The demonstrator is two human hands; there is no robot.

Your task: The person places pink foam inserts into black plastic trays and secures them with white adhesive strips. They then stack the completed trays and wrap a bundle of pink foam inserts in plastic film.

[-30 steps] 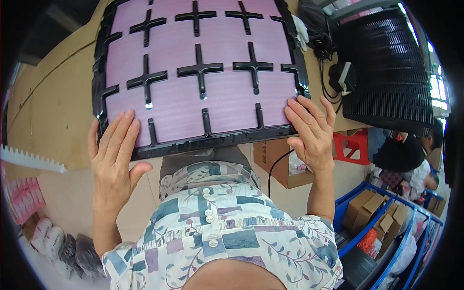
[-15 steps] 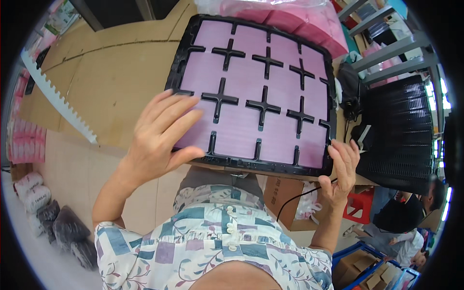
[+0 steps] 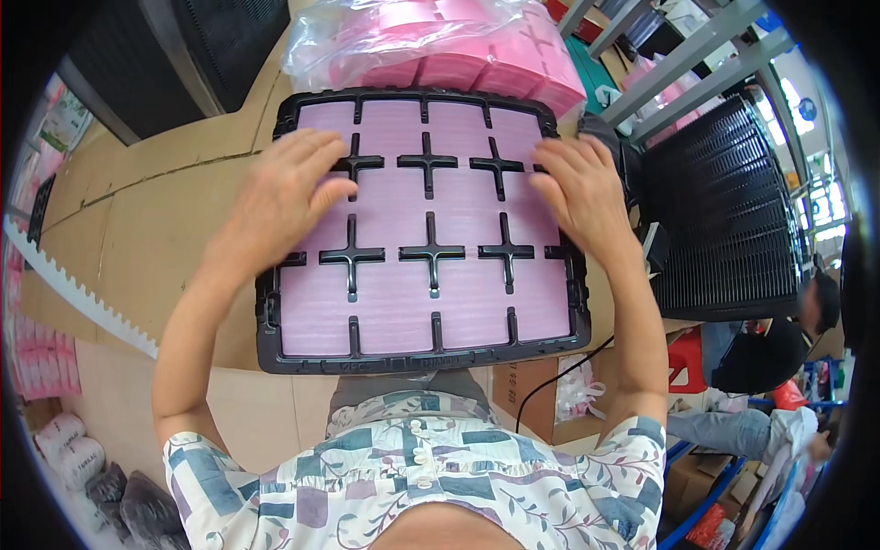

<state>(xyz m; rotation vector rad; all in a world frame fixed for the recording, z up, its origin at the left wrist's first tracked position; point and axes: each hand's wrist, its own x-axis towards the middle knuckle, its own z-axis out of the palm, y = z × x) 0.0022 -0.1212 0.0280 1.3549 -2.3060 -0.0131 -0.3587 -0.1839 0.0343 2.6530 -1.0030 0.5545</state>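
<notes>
A black plastic tray lies in front of me on a cardboard-covered table. Pink-purple foam sheets fill its compartments, and black cross-shaped dividers stand up between them. Over the tray's far left side is my left hand, fingers stretched and thumb apart, somewhat blurred. My right hand reaches over the far right side in the same way, fingers spread near the edge. Neither hand holds anything; whether the fingertips touch the foam I cannot tell.
Pink foam pieces in clear plastic stand behind the tray. A tall stack of black trays is at the right, other black trays at the far left. A white toothed strip edges the table. A person is at the right.
Both hands have moved from the tray's near part to its far sides. The tray now lies straighter and lower in view, and more of the pink foam behind it shows.
</notes>
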